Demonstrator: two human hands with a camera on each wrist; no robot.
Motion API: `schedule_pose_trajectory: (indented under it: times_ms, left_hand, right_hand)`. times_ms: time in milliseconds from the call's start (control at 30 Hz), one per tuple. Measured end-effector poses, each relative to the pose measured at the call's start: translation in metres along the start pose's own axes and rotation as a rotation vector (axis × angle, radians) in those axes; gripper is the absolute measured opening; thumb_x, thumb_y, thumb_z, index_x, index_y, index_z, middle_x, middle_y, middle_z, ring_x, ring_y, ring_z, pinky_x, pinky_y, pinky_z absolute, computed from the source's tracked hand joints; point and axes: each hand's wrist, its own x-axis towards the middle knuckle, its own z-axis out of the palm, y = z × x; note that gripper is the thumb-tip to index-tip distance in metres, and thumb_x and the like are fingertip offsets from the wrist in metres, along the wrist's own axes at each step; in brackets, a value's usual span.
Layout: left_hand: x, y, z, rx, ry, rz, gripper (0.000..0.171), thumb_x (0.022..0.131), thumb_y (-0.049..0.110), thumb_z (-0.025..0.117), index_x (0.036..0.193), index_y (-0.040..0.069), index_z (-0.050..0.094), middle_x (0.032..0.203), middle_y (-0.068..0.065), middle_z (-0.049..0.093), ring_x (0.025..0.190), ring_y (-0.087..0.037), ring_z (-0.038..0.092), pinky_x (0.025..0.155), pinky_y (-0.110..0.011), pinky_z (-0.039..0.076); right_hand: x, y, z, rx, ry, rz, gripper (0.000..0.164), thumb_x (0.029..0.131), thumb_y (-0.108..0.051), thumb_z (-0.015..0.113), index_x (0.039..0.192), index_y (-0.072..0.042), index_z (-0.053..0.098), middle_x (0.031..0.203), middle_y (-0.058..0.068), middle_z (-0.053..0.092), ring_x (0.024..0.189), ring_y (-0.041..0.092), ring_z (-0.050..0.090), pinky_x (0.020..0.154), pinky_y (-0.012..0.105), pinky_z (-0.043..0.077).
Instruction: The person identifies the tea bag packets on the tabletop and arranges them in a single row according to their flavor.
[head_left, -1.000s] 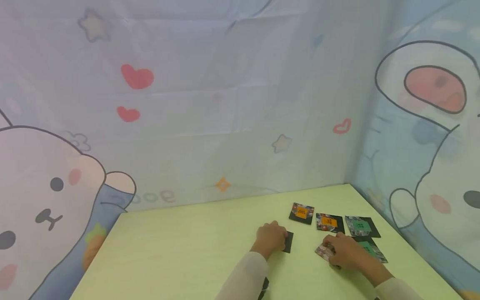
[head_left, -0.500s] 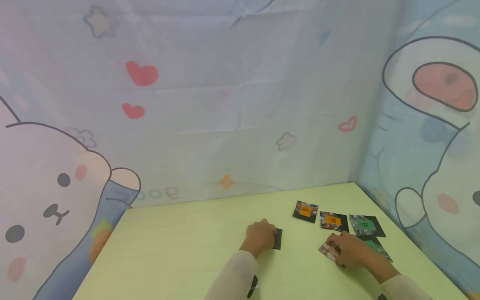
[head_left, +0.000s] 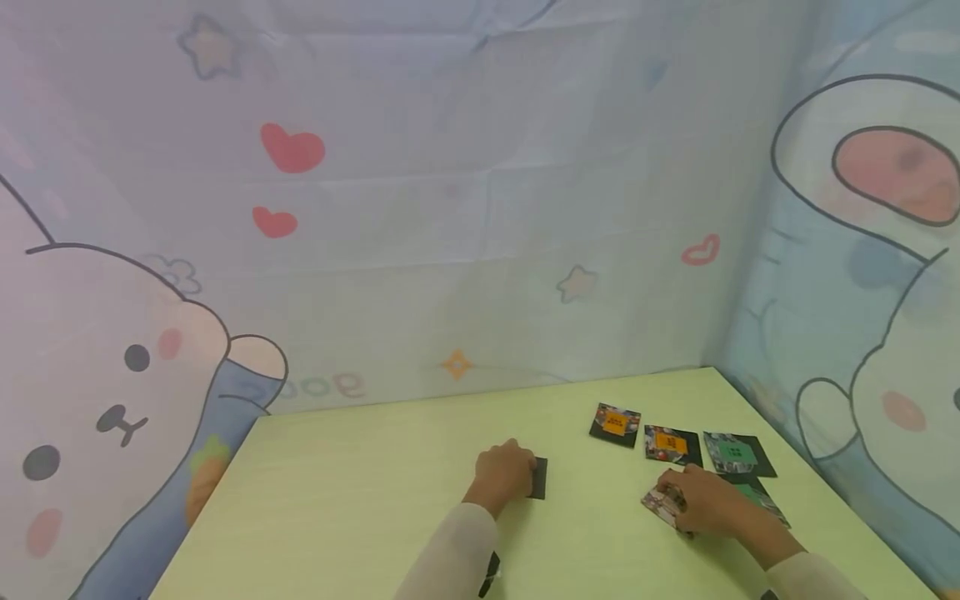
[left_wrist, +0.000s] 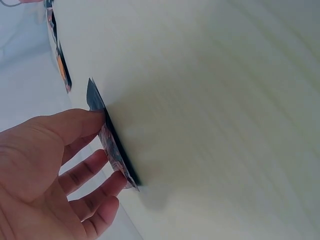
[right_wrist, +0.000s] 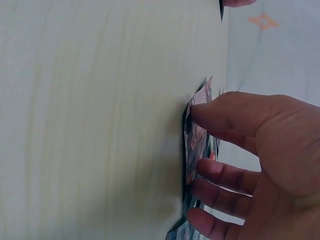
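Packet (head_left: 539,478) in left hand (head_left: 504,473), mid-table (head_left: 337,492), well in from right edge; thumb and fingers grip it, cannot tell if lifted. Pale-patterned packet (head_left: 662,507) gripped by right hand (head_left: 699,500), nearer right edge. Judgement: light hold by the edges, kept low and level, should avoid creasing; right fingers best kept off the green-labelled packet (head_left: 759,497) just beside, partly hidden. Two orange-labelled packets (head_left: 615,425) lie toward far right corner.

Pale backdrop (head_left: 420,108) (red hearts (head_left: 292,150), stars (head_left: 210,47)) behind yellow-green table (head_left: 337,483)
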Motion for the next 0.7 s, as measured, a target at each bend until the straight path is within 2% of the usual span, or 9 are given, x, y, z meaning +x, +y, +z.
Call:
schedule_pose_trajectory:
  times_ms: [233, 400, 700]
  left_hand:
    - [-0.006, -0.017, 0.0, -0.016, 0.017, -0.006, 0.028, 0.091, 0.018, 0.069, 0.117, 0.029, 0.076, 0.094, -0.001, 0.063, 0.069, -0.017, 0.053, 0.066, -0.038, 0.054]
    - [-0.01, -0.033, 0.0, -0.042, 0.016, -0.019, 0.028, 0.093, 0.018, 0.067, 0.118, 0.028, 0.076, 0.098, -0.003, 0.065, 0.071, -0.018, 0.054, 0.069, -0.04, 0.056]
    - [-0.017, -0.065, 0.003, -0.126, 0.021, -0.06, 0.029, 0.094, 0.015, 0.064, 0.118, 0.024, 0.077, 0.102, -0.007, 0.066, 0.084, -0.027, 0.067, 0.074, -0.047, 0.057]
  right_hand:
    - [0.0, 0.001, -0.001, 0.017, -0.01, -0.004, 0.046, 0.075, -0.01, 0.082, 0.118, -0.019, 0.066, 0.098, 0.007, 0.056, 0.077, 0.021, 0.046, 0.067, 0.039, 0.041]
    - [-0.003, -0.001, -0.003, 0.019, -0.011, -0.011, 0.045, 0.075, -0.011, 0.082, 0.117, -0.019, 0.066, 0.098, 0.008, 0.057, 0.077, 0.021, 0.046, 0.067, 0.039, 0.042]
    - [-0.004, -0.002, -0.004, 0.016, -0.007, -0.029, 0.044, 0.076, -0.012, 0.081, 0.117, -0.019, 0.066, 0.096, 0.007, 0.056, 0.076, 0.02, 0.046, 0.065, 0.037, 0.041]
